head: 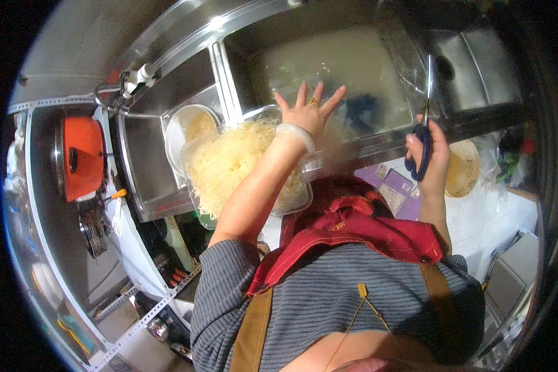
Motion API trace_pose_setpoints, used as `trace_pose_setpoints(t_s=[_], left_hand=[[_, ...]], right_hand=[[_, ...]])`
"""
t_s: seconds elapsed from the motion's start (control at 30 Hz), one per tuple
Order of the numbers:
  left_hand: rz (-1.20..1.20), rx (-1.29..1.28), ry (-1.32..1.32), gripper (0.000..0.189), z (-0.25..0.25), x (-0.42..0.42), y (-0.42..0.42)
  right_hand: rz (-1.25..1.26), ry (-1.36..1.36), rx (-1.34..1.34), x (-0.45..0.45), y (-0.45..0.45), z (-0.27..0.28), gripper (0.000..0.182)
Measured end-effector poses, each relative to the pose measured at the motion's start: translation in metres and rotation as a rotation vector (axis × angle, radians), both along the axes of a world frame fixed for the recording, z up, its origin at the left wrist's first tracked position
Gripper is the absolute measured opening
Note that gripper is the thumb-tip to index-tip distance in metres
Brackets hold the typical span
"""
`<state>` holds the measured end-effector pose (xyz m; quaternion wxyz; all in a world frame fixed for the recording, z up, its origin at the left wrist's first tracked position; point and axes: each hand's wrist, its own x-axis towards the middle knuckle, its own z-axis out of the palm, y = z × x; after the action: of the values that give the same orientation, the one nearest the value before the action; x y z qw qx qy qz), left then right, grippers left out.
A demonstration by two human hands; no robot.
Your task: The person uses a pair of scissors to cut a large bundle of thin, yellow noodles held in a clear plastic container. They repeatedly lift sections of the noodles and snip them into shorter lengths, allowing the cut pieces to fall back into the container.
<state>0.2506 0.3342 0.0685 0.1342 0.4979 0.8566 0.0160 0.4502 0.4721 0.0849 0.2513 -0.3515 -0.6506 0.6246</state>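
Note:
My left hand (307, 114) is spread with its fingers apart, over the near left part of a steel sink basin (386, 135) full of cloudy water (307, 60). It holds nothing. A white bangle (296, 135) circles that wrist. Under the forearm, a clear plastic tub (302, 202) is heaped with pale shredded strands (228, 162), perhaps noodles or shredded vegetable. To the right, my right hand (430, 153) grips scissors (423, 139) by their dark blue handles, blades pointing away from me. A dark blue thing (360, 111) lies in the water, too blurred to name.
A white bucket (176, 135) stands in the smaller left basin (142, 162). An orange-red pan or lid (81, 158) sits on the left shelving. The faucet (142, 79) is at the back left. A round yellowish container (462, 167) is on the right.

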Motion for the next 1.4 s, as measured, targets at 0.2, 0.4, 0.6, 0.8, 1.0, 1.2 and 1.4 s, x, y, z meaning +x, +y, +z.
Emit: trace_pose_setpoints(t_s=[0.2,0.4,0.6,0.8,1.0,1.2,1.4], left_hand=[[0.062,0.289,-0.268,0.052,0.005,0.010,0.040],[-0.143,0.574,-0.016,0.016,0.000,0.036,0.075],[-0.168,0.177,0.109,0.071,-0.010,0.063,0.082],[-0.308,0.099,-0.450,0.096,0.009,0.062,0.083],[-0.227,0.489,-0.351,0.051,0.045,0.025,0.029],[0.520,0.622,-0.299,0.034,0.052,-0.100,-0.135],[0.776,0.320,0.189,0.019,-0.006,-0.203,-0.305]], right_hand=[[-0.085,-0.030,-0.032,0.033,0.011,-0.011,0.040],[-0.155,0.024,-0.014,0.048,0.024,-0.013,0.040],[-0.155,0.033,-0.020,0.067,0.035,-0.017,0.039],[-0.147,0.040,-0.036,0.075,0.040,-0.026,0.038],[-0.136,0.024,-0.061,0.065,0.033,-0.027,0.036],[-0.141,-0.020,0.020,0.048,0.009,-0.024,0.037],[-0.209,-0.051,0.030,0.029,-0.035,-0.038,0.040]])
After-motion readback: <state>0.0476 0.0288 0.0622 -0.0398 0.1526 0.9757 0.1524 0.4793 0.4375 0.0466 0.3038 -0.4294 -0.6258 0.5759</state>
